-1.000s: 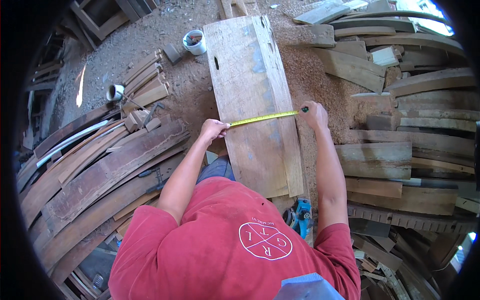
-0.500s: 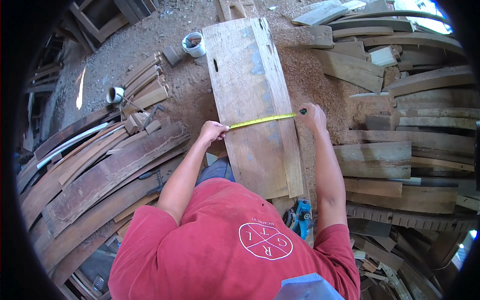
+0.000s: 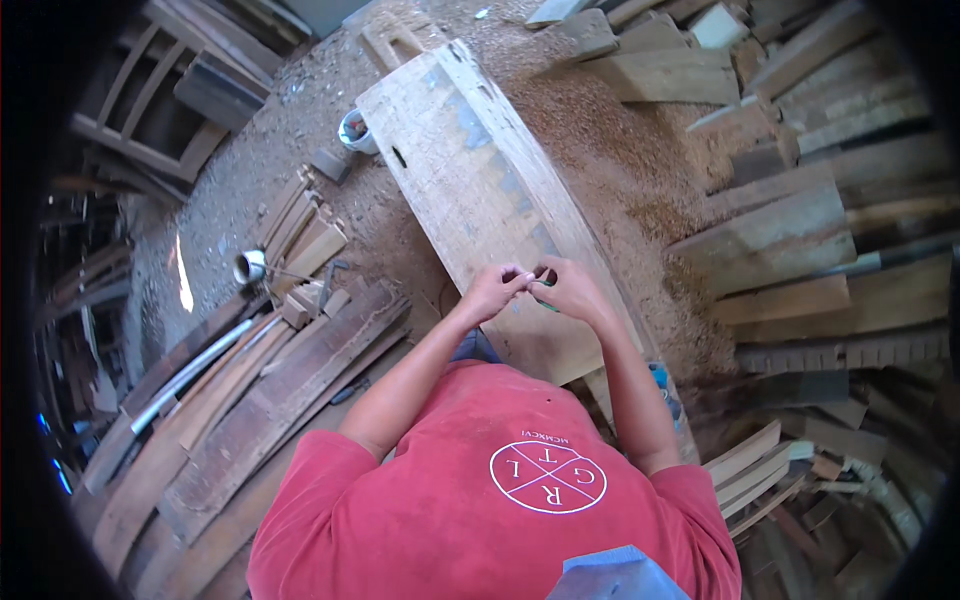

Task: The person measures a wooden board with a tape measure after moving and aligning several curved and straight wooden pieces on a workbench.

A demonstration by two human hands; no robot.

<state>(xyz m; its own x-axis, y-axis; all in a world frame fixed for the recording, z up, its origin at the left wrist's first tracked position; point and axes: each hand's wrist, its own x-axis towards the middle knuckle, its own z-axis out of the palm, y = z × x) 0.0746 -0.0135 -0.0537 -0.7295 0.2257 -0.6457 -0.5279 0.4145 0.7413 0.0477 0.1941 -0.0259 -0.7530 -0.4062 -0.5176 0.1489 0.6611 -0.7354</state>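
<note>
My two hands meet above the near half of a long, worn wooden board (image 3: 455,170). My right hand (image 3: 573,290) is closed around a tape measure (image 3: 545,304), of which only green bits show between the fingers. The fingers of my left hand (image 3: 494,292) are pinched together at the tape measure, touching the right fingertips. The exact part the left fingers grip is hidden. No stretch of yellow blade shows. Toward its far end the board has a dark slot, and grey-blue patches run along its length.
A white bucket (image 3: 356,132) stands beside the board's far left. A small pot (image 3: 249,266) and stacked planks (image 3: 270,410) lie to the left. A blue power tool (image 3: 662,385) sits near my right forearm. Sawdust (image 3: 625,170) and more timber (image 3: 770,250) spread out right.
The yellow tape, stretched across the board before, is no longer out. Both hands have come together over the board. The view has turned, so the board now slants to the upper left.
</note>
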